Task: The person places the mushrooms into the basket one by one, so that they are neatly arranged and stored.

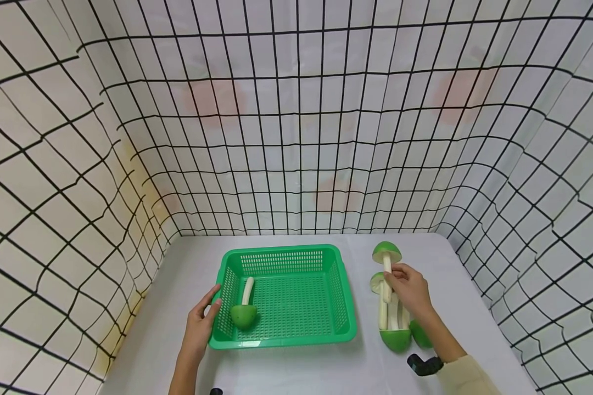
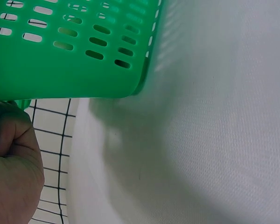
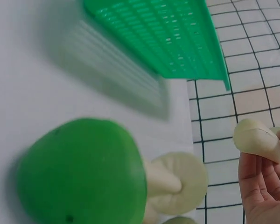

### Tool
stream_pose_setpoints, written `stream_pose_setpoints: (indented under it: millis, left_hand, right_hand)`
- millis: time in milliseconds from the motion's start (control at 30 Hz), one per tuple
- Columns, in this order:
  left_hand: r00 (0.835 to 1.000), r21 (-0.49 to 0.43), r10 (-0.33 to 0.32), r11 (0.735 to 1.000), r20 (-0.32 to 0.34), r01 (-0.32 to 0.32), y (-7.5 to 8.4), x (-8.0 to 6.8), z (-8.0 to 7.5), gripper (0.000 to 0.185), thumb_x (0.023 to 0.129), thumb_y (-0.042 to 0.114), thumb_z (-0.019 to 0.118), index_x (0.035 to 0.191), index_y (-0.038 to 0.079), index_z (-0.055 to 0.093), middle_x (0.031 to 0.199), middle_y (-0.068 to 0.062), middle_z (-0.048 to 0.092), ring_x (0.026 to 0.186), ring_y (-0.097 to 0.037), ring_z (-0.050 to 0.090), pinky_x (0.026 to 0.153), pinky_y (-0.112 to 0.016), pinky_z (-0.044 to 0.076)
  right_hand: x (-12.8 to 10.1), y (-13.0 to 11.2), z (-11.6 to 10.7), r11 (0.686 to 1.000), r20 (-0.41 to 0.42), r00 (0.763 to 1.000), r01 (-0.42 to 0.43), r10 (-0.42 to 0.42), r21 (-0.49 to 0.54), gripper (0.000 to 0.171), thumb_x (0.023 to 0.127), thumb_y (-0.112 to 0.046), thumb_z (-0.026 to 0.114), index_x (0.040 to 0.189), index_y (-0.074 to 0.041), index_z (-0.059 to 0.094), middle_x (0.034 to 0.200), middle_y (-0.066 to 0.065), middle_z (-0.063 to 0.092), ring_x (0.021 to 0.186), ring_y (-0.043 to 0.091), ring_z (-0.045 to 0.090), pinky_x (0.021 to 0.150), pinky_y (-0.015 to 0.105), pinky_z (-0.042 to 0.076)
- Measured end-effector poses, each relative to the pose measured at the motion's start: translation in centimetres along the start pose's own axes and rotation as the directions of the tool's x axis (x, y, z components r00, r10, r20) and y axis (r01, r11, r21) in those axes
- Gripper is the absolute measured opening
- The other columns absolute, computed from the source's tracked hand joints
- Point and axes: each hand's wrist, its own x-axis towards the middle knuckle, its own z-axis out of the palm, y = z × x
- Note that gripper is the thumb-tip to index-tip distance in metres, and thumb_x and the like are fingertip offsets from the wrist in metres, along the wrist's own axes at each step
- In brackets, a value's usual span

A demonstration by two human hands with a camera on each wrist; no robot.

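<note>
- Nearest the head camera: a black wrist strap [image 1: 424, 365] on the right forearm, and the two forearms entering from the bottom edge.
- Right hand [image 1: 409, 288] was closed round the pale stem of a green-capped toy mushroom [image 1: 387, 256], fingers and thumb curled on it. The right wrist view showed the fingers [image 3: 263, 179] wrapped about the stem end.
- Held mushroom: long axis ran roughly away from the person, cap at the far end, stem toward the hand. Whether it was fully clear of the table [image 1: 296, 373] could not be told.
- It sat right of the green basket [image 1: 284, 340], over a cluster of other mushrooms [image 1: 392, 329] lying on the table, caps mostly toward the person.
- Left hand [image 1: 200, 323] rested against the basket's left wall, thumb at the rim, fingers relaxed; it steadied, not clamped. The left wrist view showed little of the fingers.
- One mushroom in the basket [image 1: 244, 312] lay near the left wall, cap toward the person, stem pointing away.
- Judgement: pick-up stage of moving a mushroom into the basket. The next move would call for lifting clear of the cluster, carrying left over the rim, and laying it flat beside the one inside.
</note>
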Motion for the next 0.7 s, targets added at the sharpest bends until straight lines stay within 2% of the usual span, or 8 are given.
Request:
stream_pose_setpoints:
  millis: [200,400,600,700]
  left_hand:
    - [1.0,-0.008,-0.006,1.0,0.009,0.006,0.0,0.0,0.0,0.05,0.106,0.043,0.056,0.153,0.031,0.049,0.147,-0.011,0.05,0.132,-0.029,0.045,0.095,-0.033,0.049]
    - [1.0,-0.009,0.006,1.0,0.012,-0.006,0.0,0.0,-0.1,0.05,0.107,0.042,0.055,0.154,0.029,0.048,0.152,-0.011,0.047,0.137,-0.031,0.044,0.098,-0.036,0.049]
    - [1.0,-0.019,0.001,1.0,0.023,-0.001,0.0,0.0,0.0,0.049,0.107,0.04,0.054,0.154,0.029,0.048,0.156,-0.011,0.045,0.139,-0.032,0.042,0.103,-0.042,0.049]
    - [1.0,-0.019,-0.001,1.0,0.024,0.002,0.0,0.1,-0.1,0.049,0.107,0.041,0.054,0.154,0.029,0.048,0.156,-0.011,0.045,0.139,-0.032,0.042,0.102,-0.041,0.049]
  right_hand:
    - [0.0,-1.1,1.0,0.999,0.014,1.0,0.002,-0.002,0.043,0.047,0.101,-0.038,0.066,0.135,-0.006,0.062,0.121,0.015,0.07,0.087,0.003,0.068,0.075,0.024,0.054]
    - [-0.2,-2.5,1.8,0.993,0.026,0.999,0.023,-0.026,0.12,0.047,0.1,-0.037,0.068,0.131,-0.002,0.063,0.112,0.014,0.071,0.08,0.004,0.068,0.074,0.028,0.057]
    - [-0.1,-3.3,2.6,0.989,0.039,0.999,0.016,-0.022,0.144,0.043,0.1,-0.033,0.069,0.13,-0.003,0.064,0.111,0.013,0.07,0.083,0.003,0.068,0.076,0.03,0.059]
    - [0.0,-3.5,3.0,0.988,0.051,0.999,0.007,-0.015,0.153,0.043,0.1,-0.034,0.069,0.13,-0.004,0.064,0.113,0.013,0.069,0.086,0.004,0.069,0.076,0.029,0.058]
